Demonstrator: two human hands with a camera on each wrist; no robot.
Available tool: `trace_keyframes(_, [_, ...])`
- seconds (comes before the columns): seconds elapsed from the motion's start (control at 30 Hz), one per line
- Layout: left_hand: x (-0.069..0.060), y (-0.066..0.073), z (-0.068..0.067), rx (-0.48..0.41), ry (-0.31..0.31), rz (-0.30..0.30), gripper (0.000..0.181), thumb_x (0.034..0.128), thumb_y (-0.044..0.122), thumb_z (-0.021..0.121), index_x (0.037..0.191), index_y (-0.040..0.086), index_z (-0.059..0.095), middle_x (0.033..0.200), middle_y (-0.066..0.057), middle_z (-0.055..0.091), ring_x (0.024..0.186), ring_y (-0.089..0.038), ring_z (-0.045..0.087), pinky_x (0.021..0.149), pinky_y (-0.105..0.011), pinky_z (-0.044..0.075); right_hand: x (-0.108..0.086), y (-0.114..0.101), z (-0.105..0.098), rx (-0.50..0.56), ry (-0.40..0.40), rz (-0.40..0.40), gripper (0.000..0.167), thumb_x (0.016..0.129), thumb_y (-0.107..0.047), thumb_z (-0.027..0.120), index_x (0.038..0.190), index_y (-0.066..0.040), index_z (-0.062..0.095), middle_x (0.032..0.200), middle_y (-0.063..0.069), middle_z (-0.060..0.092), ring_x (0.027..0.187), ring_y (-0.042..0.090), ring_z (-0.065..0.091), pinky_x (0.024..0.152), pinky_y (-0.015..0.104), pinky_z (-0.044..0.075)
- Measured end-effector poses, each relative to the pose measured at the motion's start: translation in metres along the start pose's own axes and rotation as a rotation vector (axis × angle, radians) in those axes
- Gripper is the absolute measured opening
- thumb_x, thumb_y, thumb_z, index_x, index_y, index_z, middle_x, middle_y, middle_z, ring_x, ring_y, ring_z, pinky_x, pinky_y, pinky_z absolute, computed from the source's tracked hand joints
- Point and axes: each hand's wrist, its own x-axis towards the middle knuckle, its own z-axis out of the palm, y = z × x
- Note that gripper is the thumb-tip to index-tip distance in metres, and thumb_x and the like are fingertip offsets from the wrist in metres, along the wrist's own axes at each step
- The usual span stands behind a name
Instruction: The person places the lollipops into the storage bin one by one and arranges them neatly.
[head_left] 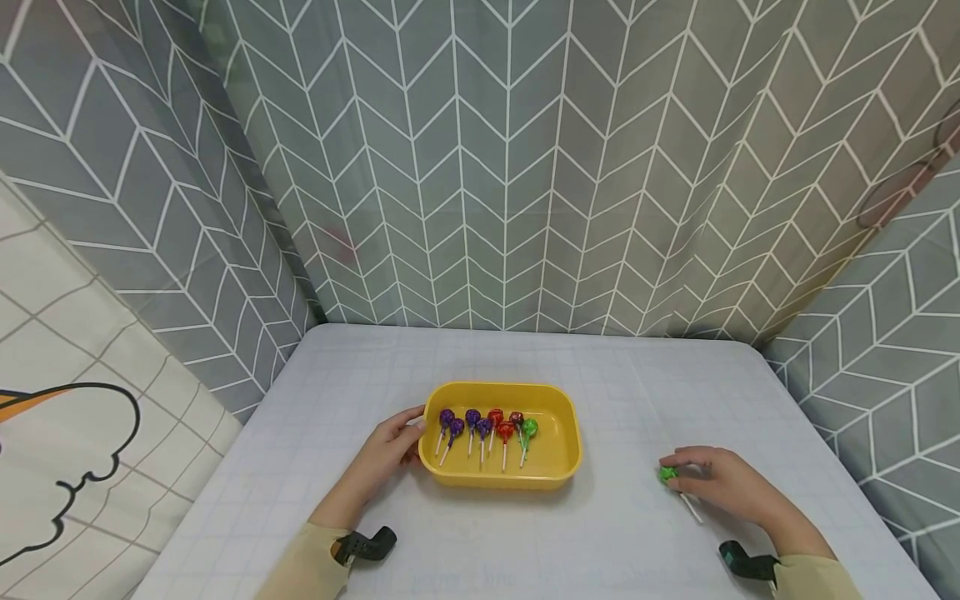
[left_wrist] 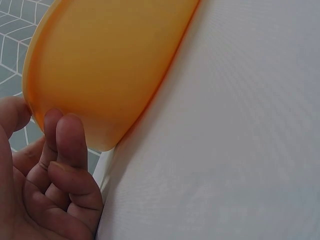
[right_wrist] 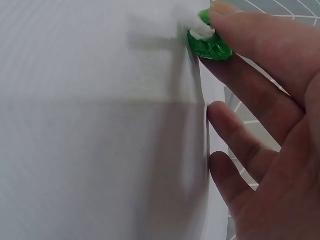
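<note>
A shallow yellow tray point(head_left: 551, 437) sits on the table, with several lollipops in its left and middle part. Purple lollipops point(head_left: 472, 417) lie at the left, red ones point(head_left: 506, 431) in the middle and a green one point(head_left: 529, 427) right of them. My left hand point(head_left: 386, 454) grips the tray's left end, fingertips against the outer wall point(left_wrist: 115, 60). Well to the right of the tray, my right hand point(head_left: 723, 483) pinches another green-wrapped lollipop point(right_wrist: 212, 49) by its head between thumb and finger. Its white stick point(head_left: 691, 508) points down toward the table's front.
A white cloth point(head_left: 360, 358) with faint lines covers the table. Grey chevron curtains point(head_left: 480, 183) hang behind and on both sides. Each wrist wears a black camera mount, such as the left one point(head_left: 367, 546). A white checked cloth point(head_left: 82, 350) hangs at the far left.
</note>
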Motion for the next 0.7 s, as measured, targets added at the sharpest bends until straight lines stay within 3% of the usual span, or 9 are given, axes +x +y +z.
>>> trace_keyframes(0.37, [0.000, 0.000, 0.000, -0.009, -0.004, -0.001, 0.054, 0.0977, 0.046, 0.059, 0.143, 0.018, 0.051, 0.089, -0.010, 0.068, 0.072, -0.026, 0.059, 0.061, -0.031, 0.049, 0.002, -0.007, 0.002, -0.024, 0.019, 0.073, 0.032, 0.080, -0.036, 0.081, 0.104, -0.016, 0.075, 0.114, 0.011, 0.069, 0.118, 0.042, 0.056, 0.094, 0.062, 0.041])
trace_keyframes(0.7, [0.000, 0.000, 0.000, -0.012, -0.001, -0.003, 0.054, 0.0981, 0.046, 0.058, 0.144, 0.017, 0.051, 0.091, -0.010, 0.068, 0.073, -0.026, 0.059, 0.062, -0.032, 0.049, 0.009, -0.014, -0.001, -0.059, 0.028, 0.076, 0.035, 0.082, -0.039, 0.080, 0.107, -0.016, 0.075, 0.116, 0.009, 0.068, 0.120, 0.042, 0.054, 0.094, 0.060, 0.041])
